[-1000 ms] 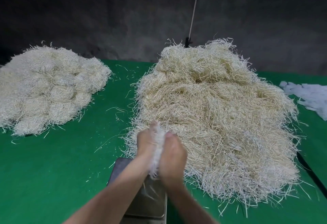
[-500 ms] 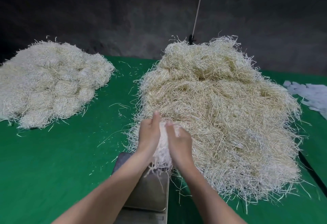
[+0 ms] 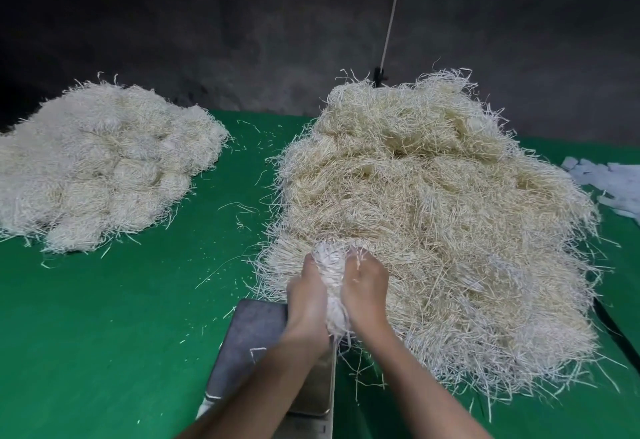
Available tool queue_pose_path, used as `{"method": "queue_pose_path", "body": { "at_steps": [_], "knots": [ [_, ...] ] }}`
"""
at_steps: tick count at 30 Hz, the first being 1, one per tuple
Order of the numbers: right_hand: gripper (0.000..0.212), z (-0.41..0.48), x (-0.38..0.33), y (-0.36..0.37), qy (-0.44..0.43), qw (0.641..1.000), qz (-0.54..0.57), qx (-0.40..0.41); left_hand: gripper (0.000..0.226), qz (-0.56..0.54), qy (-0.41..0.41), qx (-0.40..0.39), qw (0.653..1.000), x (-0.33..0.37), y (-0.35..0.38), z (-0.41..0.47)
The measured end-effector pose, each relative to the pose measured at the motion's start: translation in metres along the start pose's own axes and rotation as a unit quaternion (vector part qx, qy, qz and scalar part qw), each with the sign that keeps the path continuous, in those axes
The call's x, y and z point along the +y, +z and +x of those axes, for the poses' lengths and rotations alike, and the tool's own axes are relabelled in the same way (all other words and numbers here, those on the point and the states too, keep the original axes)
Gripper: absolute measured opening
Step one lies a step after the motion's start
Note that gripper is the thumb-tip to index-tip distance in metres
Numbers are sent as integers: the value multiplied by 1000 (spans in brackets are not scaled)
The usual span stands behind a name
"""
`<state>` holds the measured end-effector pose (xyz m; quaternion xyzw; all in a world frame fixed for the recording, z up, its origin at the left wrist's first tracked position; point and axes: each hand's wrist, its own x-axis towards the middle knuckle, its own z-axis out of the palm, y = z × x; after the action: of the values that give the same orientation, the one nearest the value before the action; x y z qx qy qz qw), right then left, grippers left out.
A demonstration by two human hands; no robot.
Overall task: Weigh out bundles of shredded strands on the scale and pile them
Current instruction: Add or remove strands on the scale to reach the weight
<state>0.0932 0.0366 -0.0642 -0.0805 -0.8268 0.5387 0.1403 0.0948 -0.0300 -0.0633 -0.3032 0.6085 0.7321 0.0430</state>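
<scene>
both hands meet over the near part of the green cloth-covered counter (image 3: 121, 317). the left hand (image 3: 306, 296) and the right hand (image 3: 367, 286) press in from either side on a bundle of white shredded strands (image 3: 329, 274). the bundle stands between the palms, its upper end fanning out above the knuckles and its lower end trailing loose strands below the wrists. the fingers (image 3: 360, 260) of both hands are curled round the bundle and clamped on it, their tips hidden in the strands. the bundle is held over the far right corner of a flat grey metal scale platform (image 3: 252, 341); i cannot tell whether its lower end touches the platform. one stray white strand lies on the platform beside the left wrist. just beyond the hands and to their right spreads a large loose heap of pale yellow shredded strands (image 3: 433, 203), its near edge right against the hands. well apart, at the far left of the counter, sits a pile of rounded pale strand bundles (image 3: 104, 164). white paper-like scraps (image 3: 611, 184) lie at the right edge. behind is a dark wall (image 3: 207, 40) with a thin white cord (image 3: 393, 15) running down it.
</scene>
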Motion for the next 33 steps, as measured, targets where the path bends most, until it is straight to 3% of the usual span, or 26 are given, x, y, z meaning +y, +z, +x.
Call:
{"method": "queue_pose_path", "body": {
  "at_steps": [2,4,6,9,10,14,17,20,22,25,27,29,30,31,33],
  "knots": [
    [41,-11,-1,10,12,999,34,33,31,41,46,-8,998,8,-2,8],
    [41,-29,-1,23,9,997,73,30,30,15,83,3,996,19,-4,15],
    [38,-24,1,23,38,996,82,2,31,17,54,0,998,17,-5,17],
    [15,4,8,1,119,982,132,-66,40,-8,-50,-41,998,10,-6,17],
    [10,7,9,-7,125,974,167,-83,43,-20,-45,-55,997,12,-7,17],
    [41,13,6,-27,81,935,309,-155,82,58,111,-37,991,24,-12,19],
    [57,8,-9,-19,14,942,247,-227,73,203,210,-38,956,19,-3,17],
    [27,5,-7,-6,-4,984,132,-121,51,253,282,-23,925,21,-1,18],
    [23,14,-2,-12,76,984,159,-36,52,173,239,-71,953,21,-10,19],
    [24,33,0,-24,234,927,294,7,61,69,153,-74,983,8,-34,23],
    [23,37,-2,-23,255,916,307,29,63,27,60,-111,992,-9,-42,11],
    [17,34,-3,-17,200,935,292,24,88,-90,-75,-171,978,-15,-33,-2],
    [17,28,-3,-14,138,964,229,12,96,-132,-95,-206,965,-11,-26,-1],
    [19,20,-2,-11,64,989,131,-10,95,-151,-78,-227,959,-4,-20,0],
    [34,-3,4,-2,-47,997,-12,-65,75,-158,-23,-157,974,15,-11,3]
  ]
}}
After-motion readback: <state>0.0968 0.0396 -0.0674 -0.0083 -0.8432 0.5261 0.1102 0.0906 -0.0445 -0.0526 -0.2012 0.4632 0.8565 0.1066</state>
